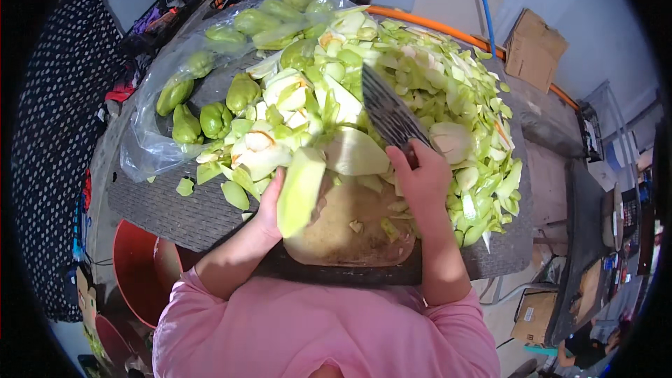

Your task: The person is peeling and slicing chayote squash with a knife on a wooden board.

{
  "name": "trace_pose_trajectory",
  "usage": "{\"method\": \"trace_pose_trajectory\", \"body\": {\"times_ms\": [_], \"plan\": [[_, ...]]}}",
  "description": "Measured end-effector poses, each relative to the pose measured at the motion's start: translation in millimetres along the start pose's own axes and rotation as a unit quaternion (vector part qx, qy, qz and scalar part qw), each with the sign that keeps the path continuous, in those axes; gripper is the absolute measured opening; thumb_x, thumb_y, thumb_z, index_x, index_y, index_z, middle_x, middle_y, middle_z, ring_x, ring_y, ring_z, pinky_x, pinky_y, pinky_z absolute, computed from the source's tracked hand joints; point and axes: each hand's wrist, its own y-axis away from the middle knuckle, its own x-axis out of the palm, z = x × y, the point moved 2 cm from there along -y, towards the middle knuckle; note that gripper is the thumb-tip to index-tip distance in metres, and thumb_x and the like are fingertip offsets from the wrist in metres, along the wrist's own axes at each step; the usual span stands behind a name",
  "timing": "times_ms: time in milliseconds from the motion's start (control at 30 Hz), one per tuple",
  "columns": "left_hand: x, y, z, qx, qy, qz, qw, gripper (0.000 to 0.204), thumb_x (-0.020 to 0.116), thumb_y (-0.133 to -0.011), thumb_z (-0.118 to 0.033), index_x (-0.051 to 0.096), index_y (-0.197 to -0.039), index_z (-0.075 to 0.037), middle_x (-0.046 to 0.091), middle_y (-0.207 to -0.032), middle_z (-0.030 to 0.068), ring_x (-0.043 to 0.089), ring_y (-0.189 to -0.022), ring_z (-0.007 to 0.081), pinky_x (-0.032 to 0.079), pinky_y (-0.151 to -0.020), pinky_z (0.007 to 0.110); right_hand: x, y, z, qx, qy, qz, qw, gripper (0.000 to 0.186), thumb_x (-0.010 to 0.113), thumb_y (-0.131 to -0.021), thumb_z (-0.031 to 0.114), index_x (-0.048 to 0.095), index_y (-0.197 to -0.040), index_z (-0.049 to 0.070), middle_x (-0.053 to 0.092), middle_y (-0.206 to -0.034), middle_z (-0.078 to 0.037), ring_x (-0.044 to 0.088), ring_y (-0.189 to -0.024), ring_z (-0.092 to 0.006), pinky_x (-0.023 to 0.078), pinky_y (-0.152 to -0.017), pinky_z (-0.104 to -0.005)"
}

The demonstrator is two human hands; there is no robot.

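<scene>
My left hand (267, 211) is closed around a pale green chayote (302, 189), its surface pared smooth, held just over the left side of a wooden cutting board (350, 241). In my right hand (427, 180) is the handle of a wide knife (389, 108). Its dark, streaked blade points up and away to the left, apart from the chayote. Beyond the board lies a large pared chayote piece (357, 152). A big heap of green peelings and slices (455, 91) spreads to the right, with more pared chayotes (260, 148) at its left.
Whole unpeeled chayotes (186, 124) sit at the far left in and around a clear plastic bag (143, 143). The dark woven-textured table (161, 199) has a red bucket (136, 269) below its left edge. An orange pipe (427, 26) runs behind; a cardboard box (535, 49) stands back right.
</scene>
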Motion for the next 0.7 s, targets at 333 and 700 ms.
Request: {"method": "trace_pose_trajectory", "body": {"times_ms": [333,700], "plan": [[0.5,-17.7,-30.3,0.034,0.123,-0.049,0.991,0.054,0.045,-0.089,-0.056,0.049,-0.115,-0.008,0.045,-0.077,0.0030,0.044,-0.058,0.0136,0.040,-0.050,0.026,1.1,13.3,14.2,-0.083,-0.091,0.108,0.986,0.038,0.072,-0.075,0.035,0.054,-0.072,0.002,0.044,-0.056,-0.006,0.042,-0.051,-0.0179,0.035,-0.049,-0.0298],[16.9,-4.9,-54.2,0.191,-0.218,-0.241,0.926,0.055,0.053,-0.087,-0.021,0.033,-0.136,-0.003,0.051,-0.125,0.0126,0.052,-0.113,0.0230,0.044,-0.095,0.036,-69.0,88.5,31.8,-0.135,0.076,0.428,0.890,0.038,0.063,-0.080,0.047,0.060,-0.082,0.009,0.061,-0.068,-0.013,0.061,-0.064,-0.0324,0.046,-0.055,-0.0401]]}}
